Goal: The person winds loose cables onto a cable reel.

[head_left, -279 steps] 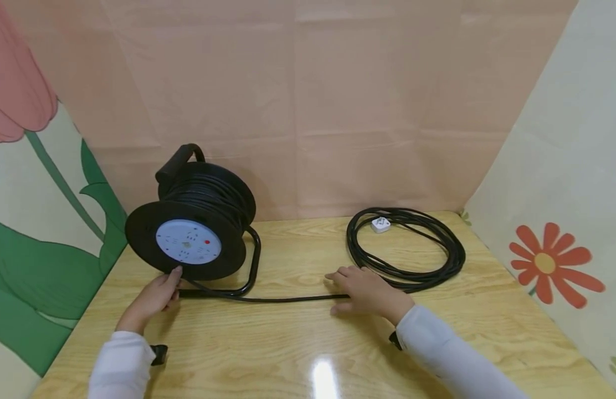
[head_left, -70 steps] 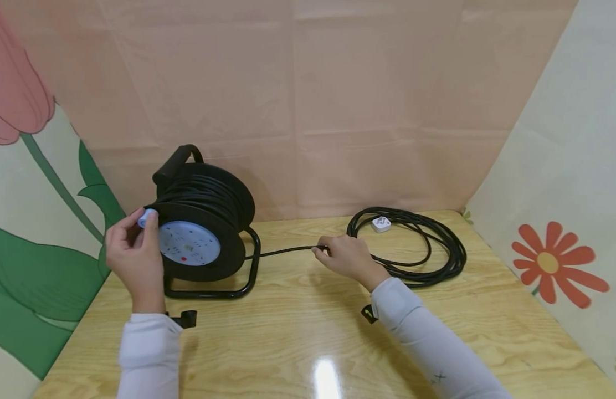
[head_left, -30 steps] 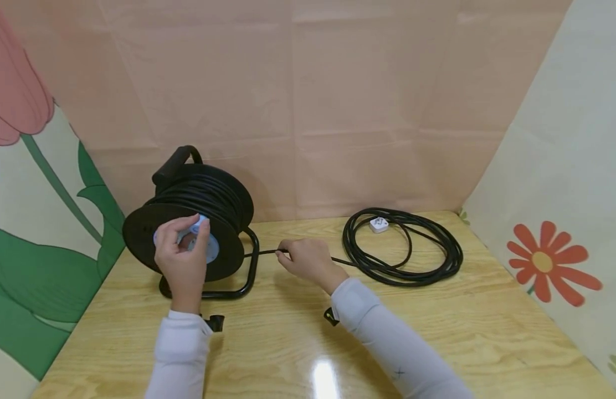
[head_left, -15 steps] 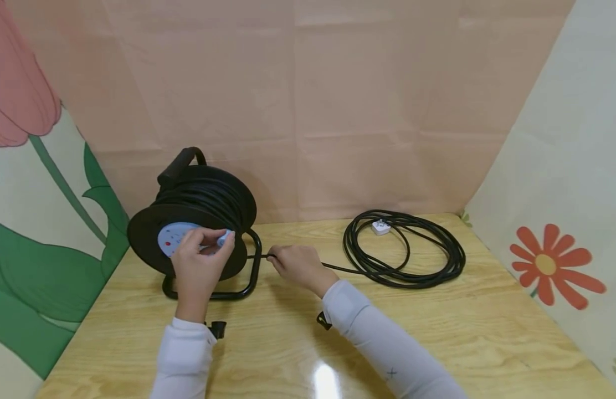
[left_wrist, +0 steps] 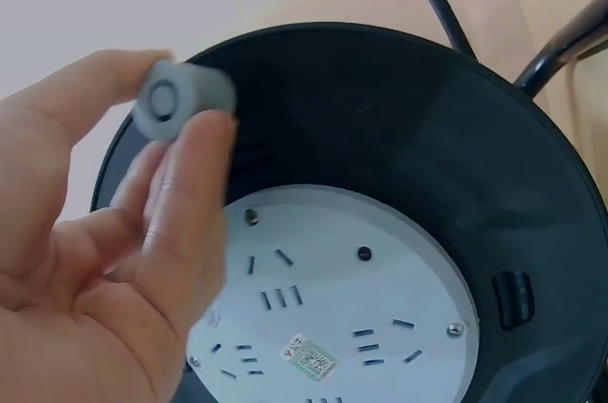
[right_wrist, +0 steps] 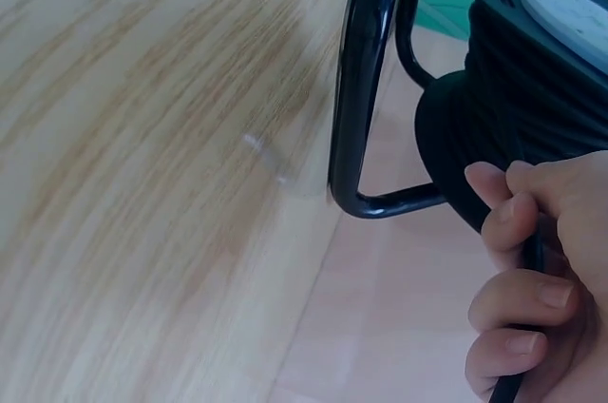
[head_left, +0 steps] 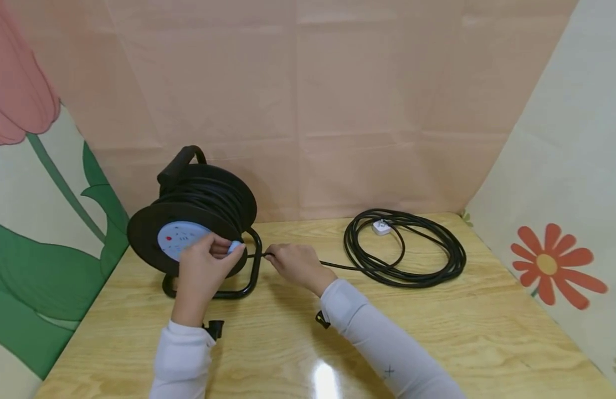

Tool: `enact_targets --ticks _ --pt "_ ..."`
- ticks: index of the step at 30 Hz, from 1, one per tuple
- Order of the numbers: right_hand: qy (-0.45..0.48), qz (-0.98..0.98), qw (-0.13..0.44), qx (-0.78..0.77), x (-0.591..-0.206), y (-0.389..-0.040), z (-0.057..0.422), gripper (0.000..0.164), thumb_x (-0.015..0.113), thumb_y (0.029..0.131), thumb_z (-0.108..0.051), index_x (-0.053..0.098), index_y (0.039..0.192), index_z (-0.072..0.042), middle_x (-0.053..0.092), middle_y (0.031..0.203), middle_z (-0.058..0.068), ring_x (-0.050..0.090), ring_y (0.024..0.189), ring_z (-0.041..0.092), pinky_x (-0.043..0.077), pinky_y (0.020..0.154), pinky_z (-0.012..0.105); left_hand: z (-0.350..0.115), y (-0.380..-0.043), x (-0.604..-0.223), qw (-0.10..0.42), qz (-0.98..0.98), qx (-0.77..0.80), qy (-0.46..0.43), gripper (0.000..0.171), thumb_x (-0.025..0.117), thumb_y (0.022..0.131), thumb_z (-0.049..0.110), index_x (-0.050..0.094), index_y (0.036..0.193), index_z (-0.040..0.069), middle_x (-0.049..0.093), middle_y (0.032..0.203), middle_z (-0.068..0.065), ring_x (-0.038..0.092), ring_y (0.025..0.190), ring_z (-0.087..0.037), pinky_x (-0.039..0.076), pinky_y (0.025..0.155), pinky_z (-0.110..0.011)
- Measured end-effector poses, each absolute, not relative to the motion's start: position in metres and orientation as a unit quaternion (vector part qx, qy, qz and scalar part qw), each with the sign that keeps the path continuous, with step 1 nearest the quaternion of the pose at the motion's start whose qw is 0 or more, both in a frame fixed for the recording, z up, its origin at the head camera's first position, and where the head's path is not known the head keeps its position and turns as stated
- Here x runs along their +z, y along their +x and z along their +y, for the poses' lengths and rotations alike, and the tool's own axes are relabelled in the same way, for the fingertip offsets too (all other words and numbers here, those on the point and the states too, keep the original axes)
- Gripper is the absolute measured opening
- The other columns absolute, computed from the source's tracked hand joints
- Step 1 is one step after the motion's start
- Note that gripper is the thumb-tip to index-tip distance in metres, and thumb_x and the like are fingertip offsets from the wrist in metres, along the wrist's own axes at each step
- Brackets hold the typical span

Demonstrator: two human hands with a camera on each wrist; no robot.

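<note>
A black cable reel [head_left: 150,235] with a pale round socket panel [head_left: 180,235] stands at the left in the head view. My left hand [head_left: 200,269] pinches the small pale-blue crank knob [head_left: 234,246] at the right side of the reel's front disc. Up close in the left wrist view, the knob [left_wrist: 185,99] sits between thumb and fingers. My right hand [head_left: 295,266] grips the black cable [head_left: 340,266] just right of the reel's stand. In the right wrist view, that hand's fingers [right_wrist: 518,303] curl round the cable, which runs up to the drum.
The reel's black tube stand [head_left: 255,271] rests on the wooden table [head_left: 288,354]. At the right lies a loose cable coil [head_left: 412,284] with a white plug [head_left: 381,226] inside it. A pink sheet [head_left: 298,111] hangs behind; flower-printed panels flank the table.
The left hand, low at the reel 9.3 s ago, later holds the knob; the knob and disc have turned, the knob now at the right. The right hand has moved left with the cable.
</note>
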State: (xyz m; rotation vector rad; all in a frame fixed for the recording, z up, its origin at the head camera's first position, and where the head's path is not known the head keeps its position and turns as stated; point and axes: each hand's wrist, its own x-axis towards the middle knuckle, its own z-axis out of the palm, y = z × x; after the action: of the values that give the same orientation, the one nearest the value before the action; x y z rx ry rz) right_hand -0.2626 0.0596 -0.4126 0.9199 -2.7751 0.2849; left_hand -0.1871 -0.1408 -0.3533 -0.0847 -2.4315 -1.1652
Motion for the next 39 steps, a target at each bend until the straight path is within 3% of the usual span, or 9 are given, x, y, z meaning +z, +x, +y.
enact_targets --ticks 5,11,18,24,31,36,39 --pt "0.313 -0.94 0.105 0.089 -0.415 -0.263 0.056 0.024 0.055 0.105 -0.034 0.074 0.113 -0.021 0.074 0.098 -0.009 0.07 0.082 0.012 0.053 0.054 0.036 -0.143 -0.186 -0.352 0.157 -0.901 -0.403 -0.02 0.033 0.078 0.089 0.036 0.072 0.094 0.005 0.072 0.087 -0.008 0.069 0.077 -0.02 0.059 0.067 -0.037" --pt "0.317 -0.938 0.105 0.092 -0.416 -0.266 0.053 0.026 0.053 0.105 -0.035 0.074 0.113 -0.021 0.073 0.095 -0.009 0.068 0.078 0.01 0.052 0.054 0.033 -0.148 -0.187 -0.35 0.118 -0.916 -0.383 -0.017 0.037 0.074 0.09 0.042 0.074 0.095 0.005 0.073 0.087 -0.006 0.069 0.077 -0.02 0.057 0.066 -0.038" --pt "0.324 -0.939 0.082 0.081 -0.417 -0.267 0.054 0.023 0.056 0.105 -0.032 0.073 0.114 -0.019 0.073 0.097 -0.007 0.067 0.079 0.011 0.052 0.055 0.033 -0.159 -0.191 -0.355 0.034 -0.916 -0.399 -0.024 0.049 0.07 0.092 0.05 0.075 0.101 0.002 0.073 0.079 0.0 0.068 0.074 -0.015 0.054 0.067 -0.034" --pt "0.343 -0.931 0.089 0.082 -0.419 -0.264 0.067 0.032 0.054 0.104 -0.042 0.071 0.099 -0.016 0.066 0.071 -0.006 0.055 0.056 0.008 0.045 0.046 0.028 -0.164 -0.196 -0.361 -0.016 -0.912 -0.409 -0.032 0.05 0.068 0.092 0.053 0.074 0.101 0.003 0.073 0.08 -0.001 0.068 0.075 -0.017 0.053 0.066 -0.033" --pt "0.377 -0.919 0.089 0.074 -0.419 -0.263 0.108 0.037 0.05 0.105 -0.046 0.063 0.086 -0.017 0.055 0.059 -0.007 0.046 0.049 0.004 0.036 0.042 0.023 -0.165 -0.199 -0.368 -0.047 -0.907 -0.417 -0.029 0.047 0.069 0.093 0.05 0.075 0.098 0.004 0.072 0.078 0.0 0.068 0.073 -0.015 0.055 0.068 -0.033" --pt "0.416 -0.896 0.14 0.067 -0.409 -0.28 0.158 0.042 0.054 0.102 -0.047 0.047 0.069 -0.023 0.035 0.05 -0.012 0.03 0.042 0.002 0.023 0.04 0.021 -0.168 -0.199 -0.369 -0.053 -0.91 -0.41 -0.027 0.043 0.07 0.093 0.047 0.076 0.093 0.005 0.072 0.076 0.001 0.067 0.073 -0.014 0.054 0.069 -0.032" --pt "0.409 -0.895 0.174 0.046 -0.398 -0.289 0.187 0.046 0.058 0.099 -0.05 0.042 0.064 -0.024 0.029 0.049 -0.013 0.025 0.042 0.003 0.018 0.04 0.023 -0.171 -0.199 -0.37 -0.058 -0.912 -0.405 -0.024 0.04 0.071 0.093 0.044 0.076 0.091 0.004 0.071 0.075 0.001 0.067 0.072 -0.014 0.054 0.069 -0.032"
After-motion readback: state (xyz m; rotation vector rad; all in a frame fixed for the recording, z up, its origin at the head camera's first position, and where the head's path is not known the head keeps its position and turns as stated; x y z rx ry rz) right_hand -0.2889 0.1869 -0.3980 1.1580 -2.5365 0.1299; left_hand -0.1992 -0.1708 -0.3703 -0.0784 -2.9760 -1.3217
